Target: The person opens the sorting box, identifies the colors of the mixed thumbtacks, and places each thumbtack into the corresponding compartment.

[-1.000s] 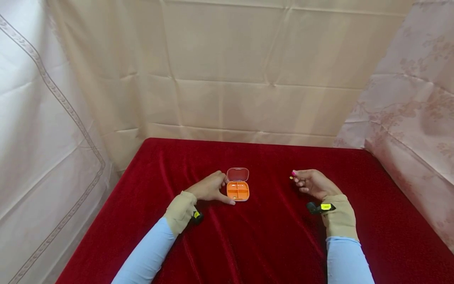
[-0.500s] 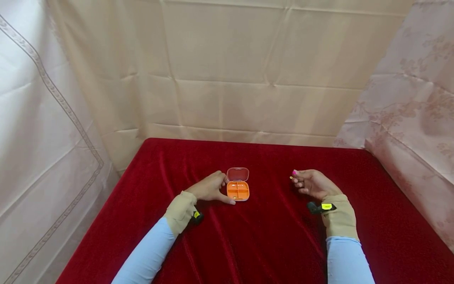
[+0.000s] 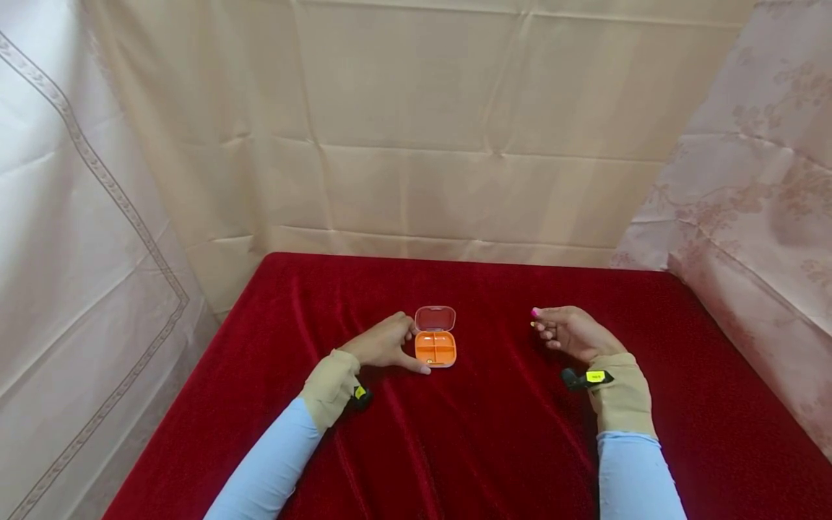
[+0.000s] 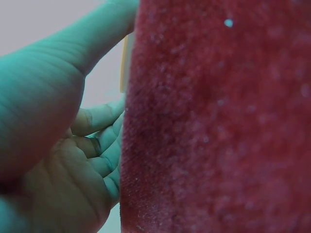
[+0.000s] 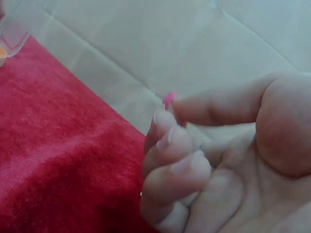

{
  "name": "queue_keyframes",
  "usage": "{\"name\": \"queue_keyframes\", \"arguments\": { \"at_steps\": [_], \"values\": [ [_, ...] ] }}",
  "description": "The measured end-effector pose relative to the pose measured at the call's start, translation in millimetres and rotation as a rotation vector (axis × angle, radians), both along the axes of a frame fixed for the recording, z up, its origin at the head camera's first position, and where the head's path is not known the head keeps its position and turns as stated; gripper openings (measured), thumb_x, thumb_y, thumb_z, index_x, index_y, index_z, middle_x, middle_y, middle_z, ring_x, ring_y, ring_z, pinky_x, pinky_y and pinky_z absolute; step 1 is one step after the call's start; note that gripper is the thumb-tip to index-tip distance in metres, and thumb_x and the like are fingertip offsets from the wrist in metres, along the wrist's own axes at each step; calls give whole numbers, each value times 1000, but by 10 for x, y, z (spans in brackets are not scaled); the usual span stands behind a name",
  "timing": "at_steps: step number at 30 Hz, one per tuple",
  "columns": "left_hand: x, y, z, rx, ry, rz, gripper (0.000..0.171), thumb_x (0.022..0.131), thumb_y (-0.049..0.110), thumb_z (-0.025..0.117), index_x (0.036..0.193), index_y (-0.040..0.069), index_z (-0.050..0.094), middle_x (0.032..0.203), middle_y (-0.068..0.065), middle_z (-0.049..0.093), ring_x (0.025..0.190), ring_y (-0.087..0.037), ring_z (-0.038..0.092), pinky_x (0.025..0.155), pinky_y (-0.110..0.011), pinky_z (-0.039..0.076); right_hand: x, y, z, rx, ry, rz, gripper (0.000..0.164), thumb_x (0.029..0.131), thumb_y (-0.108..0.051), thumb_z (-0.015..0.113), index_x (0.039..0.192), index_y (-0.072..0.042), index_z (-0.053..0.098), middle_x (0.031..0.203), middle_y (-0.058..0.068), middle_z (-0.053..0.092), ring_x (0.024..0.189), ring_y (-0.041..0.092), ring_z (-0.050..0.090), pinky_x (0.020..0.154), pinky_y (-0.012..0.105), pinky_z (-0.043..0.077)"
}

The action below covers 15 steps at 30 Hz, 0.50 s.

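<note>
An orange pill box [image 3: 436,349] with divided compartments lies on the red cloth, its clear lid [image 3: 435,318] flipped up at the back. A small gold-coloured item sits in its front left compartment. My left hand [image 3: 383,343] holds the box from its left side, thumb at the front corner and fingers by the hinge. In the left wrist view, only an orange edge of the box [image 4: 124,63] shows past the thumb. Off to the right, my right hand [image 3: 575,334] pinches a pink push pin [image 5: 168,98] between thumb and index finger, the other fingers curled.
A tiny yellow piece [image 3: 533,324] is just beneath the right fingertips; its kind is too small to tell. Red velvet cloth [image 3: 494,433] with a few creases covers the table. Beige curtain [image 3: 416,144] hangs behind, and pale cloths hang at both sides.
My right hand, with the pink push pin, has shifted very slightly left and away from me. The left hand and the pill box stay in place.
</note>
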<state>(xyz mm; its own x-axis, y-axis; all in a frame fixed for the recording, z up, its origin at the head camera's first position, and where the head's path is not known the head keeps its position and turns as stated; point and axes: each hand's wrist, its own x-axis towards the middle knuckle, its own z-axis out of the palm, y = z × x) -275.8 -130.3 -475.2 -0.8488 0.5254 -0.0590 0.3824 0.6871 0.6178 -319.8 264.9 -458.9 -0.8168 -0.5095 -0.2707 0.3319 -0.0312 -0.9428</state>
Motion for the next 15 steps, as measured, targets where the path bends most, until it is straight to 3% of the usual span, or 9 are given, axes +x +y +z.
{"name": "queue_keyframes", "arguments": {
  "at_steps": [6,11,15],
  "values": [
    [-7,4,-16,-15,24,-8,69,75,45,92,119,2,62,107,-2,54,97,-15,50,86,-29,46,13,-38,10,85,58,-58,23,107,-12,55,94,-7,72,77,-1,62,66,7,52,57,22,41],
    [-7,5,-23,-13,22,-8,69,75,45,92,119,2,62,106,-2,54,96,-15,50,85,-29,46,29,-55,7,139,114,-52,17,106,-13,59,99,-6,73,79,-2,62,67,7,51,59,21,41],
    [-8,6,-27,-12,26,-10,69,75,45,92,119,2,62,106,-2,54,96,-15,50,85,-29,46,36,-79,16,234,193,-49,22,104,-17,63,108,4,70,80,-3,60,68,8,51,59,22,42]
  ]
}}
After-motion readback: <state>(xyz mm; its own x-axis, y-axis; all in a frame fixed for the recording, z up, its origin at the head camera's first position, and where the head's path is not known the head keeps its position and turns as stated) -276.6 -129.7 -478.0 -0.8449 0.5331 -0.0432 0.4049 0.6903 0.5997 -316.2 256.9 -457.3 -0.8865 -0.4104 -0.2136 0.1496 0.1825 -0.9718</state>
